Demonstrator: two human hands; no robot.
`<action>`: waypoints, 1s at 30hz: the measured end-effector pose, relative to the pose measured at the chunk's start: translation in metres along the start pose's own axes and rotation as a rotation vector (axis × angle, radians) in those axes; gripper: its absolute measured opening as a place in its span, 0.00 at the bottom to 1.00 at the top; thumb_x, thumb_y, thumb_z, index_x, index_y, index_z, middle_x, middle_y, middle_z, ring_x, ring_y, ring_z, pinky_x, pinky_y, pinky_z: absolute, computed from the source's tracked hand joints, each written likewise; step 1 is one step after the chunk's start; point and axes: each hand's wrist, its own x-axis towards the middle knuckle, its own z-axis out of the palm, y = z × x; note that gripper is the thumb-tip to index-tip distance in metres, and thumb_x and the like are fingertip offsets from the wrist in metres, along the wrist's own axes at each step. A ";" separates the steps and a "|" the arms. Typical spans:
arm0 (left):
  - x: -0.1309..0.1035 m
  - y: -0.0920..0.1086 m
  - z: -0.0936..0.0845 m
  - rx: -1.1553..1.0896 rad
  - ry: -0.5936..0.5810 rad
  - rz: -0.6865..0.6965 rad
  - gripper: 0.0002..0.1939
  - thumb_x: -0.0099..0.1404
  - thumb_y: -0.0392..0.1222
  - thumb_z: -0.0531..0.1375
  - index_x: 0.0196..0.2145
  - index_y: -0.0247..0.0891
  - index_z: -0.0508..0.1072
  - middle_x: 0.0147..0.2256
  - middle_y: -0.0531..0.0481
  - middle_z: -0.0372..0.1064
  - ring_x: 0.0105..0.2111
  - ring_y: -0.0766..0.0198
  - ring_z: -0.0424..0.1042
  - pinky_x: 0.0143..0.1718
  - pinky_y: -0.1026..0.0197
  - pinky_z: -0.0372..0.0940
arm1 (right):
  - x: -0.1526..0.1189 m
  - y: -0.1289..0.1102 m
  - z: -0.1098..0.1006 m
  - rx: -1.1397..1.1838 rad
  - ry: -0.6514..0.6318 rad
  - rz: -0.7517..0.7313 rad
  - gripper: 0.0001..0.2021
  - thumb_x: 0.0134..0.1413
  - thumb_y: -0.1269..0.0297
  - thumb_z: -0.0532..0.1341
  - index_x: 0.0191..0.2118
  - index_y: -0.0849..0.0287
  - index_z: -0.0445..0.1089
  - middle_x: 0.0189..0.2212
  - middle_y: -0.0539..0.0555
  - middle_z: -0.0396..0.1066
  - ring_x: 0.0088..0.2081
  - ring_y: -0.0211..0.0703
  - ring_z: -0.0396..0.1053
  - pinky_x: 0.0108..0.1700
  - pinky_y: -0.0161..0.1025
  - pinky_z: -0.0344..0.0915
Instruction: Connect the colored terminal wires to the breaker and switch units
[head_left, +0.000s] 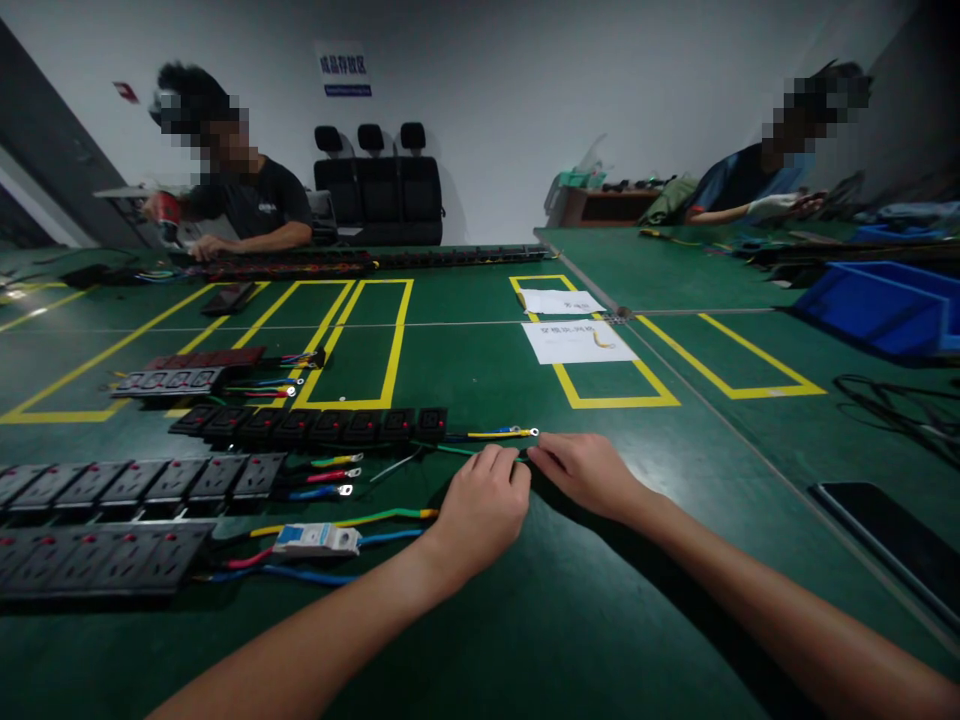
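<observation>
A thin green wire (450,449) runs from a strip of black socket modules (330,426) to my hands. My left hand (484,505) is closed around the wire near its end. Fingertips of my right hand (589,475) pinch a small black piece (523,454) at that end; its kind is too small to tell. Just beyond my fingers lies a yellow wire (491,434) with a ring terminal (534,432). Left of my left wrist, a white circuit breaker (319,540) sits among blue, red and yellow-green wires on the green table (465,370).
Rows of grey socket strips (142,482) lie at the left. White paper sheets (577,342) lie over yellow tape outlines. A blue bin (885,305), loose black cable (900,405) and a phone (892,540) are at right. Across the table, one person holds a red power drill (166,215); another wears gloves.
</observation>
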 end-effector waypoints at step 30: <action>-0.001 -0.002 0.000 -0.046 -0.002 -0.095 0.15 0.68 0.37 0.57 0.50 0.31 0.74 0.63 0.26 0.63 0.65 0.40 0.62 0.62 0.41 0.62 | -0.008 0.019 -0.012 0.050 0.030 -0.111 0.12 0.70 0.63 0.53 0.51 0.57 0.72 0.42 0.58 0.69 0.39 0.46 0.70 0.39 0.41 0.66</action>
